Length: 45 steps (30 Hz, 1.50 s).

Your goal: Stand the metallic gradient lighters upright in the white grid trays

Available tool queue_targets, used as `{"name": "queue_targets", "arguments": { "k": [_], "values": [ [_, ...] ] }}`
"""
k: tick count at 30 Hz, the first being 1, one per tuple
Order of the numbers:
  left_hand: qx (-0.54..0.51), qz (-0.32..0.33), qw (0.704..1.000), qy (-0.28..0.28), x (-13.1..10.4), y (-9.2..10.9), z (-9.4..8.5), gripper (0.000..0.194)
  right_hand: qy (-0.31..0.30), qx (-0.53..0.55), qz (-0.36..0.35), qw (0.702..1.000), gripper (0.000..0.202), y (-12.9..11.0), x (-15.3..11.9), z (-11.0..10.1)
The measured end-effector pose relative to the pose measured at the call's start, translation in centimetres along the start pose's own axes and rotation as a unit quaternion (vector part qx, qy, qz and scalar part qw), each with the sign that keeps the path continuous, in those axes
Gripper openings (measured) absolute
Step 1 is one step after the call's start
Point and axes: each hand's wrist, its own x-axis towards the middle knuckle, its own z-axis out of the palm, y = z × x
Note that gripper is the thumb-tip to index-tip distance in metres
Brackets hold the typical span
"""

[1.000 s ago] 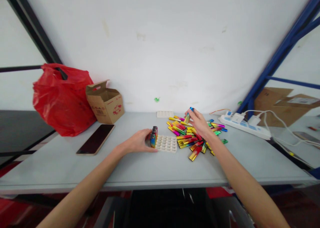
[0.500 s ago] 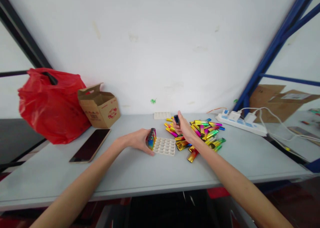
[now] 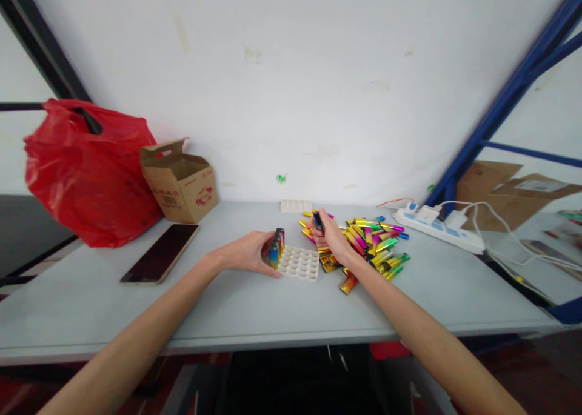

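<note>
A: Clamped on what, over on the right?

B: On what looks like a lighter (image 3: 317,222), in the right hand (image 3: 331,238), above the left part of the pile of lighters (image 3: 369,238). Mostly covered by fingers; visible only at a dark blue end beside the thumb.

A: Light or heavy, by the look?

B: Probably light and stiff, and likely slick, judging by the glossy metallic finish of those in the pile. Presumably not very fragile. Best taken by the sides, mid-body, leaving the ends free.

A: And the left hand (image 3: 249,251)?

B: Curved around the left end of the white tray (image 3: 302,262), thumb at the near side, fingers partly hidden. Whether clamped or merely resting there, cannot tell.

A: Inside that tray?

B: Along the left edge, a row of lighters (image 3: 273,253), upright, close together, dark at the top. Bare holes across the remainder. Likely rigid, but perhaps light enough to slide if knocked.

A: Other containers?

B: Farther back on the surface (image 3: 273,312), near the wall, a second tray (image 3: 295,206); too small to read in detail. To the left, an open cardboard box (image 3: 200,195), too shadowed inside to tell, and just beside it a bulging red bag (image 3: 93,175), contents hidden.
</note>
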Motion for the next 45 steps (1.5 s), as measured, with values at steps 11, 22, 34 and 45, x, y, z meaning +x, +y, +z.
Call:
{"name": "queue_targets", "arguments": {
  "k": [11, 22, 34, 45],
  "values": [
    [-0.008, 0.011, 1.0, -0.013, 0.0, 0.0, -0.1, 0.071, -0.043, -0.173, -0.161, 0.971, 0.031, 0.7, -0.8, 1.2],
    [-0.019, 0.004, 1.0, -0.009, -0.1, 0.1, 0.0, 0.068, 0.026, -0.26, -0.209, 0.942, 0.02, 2.0, -0.3, 2.5],
    [-0.048, 0.008, 0.999, 0.003, -0.3, 0.3, -0.1, 0.07, -0.041, -0.393, -0.245, 0.885, 0.022, 0.4, -0.8, 1.4],
    [-0.004, -0.008, 1.0, -0.002, -0.4, 0.5, -0.1, 0.07, 0.121, -0.586, -0.104, 0.794, 0.015, -3.0, -1.6, -10.6]
  ]
}}
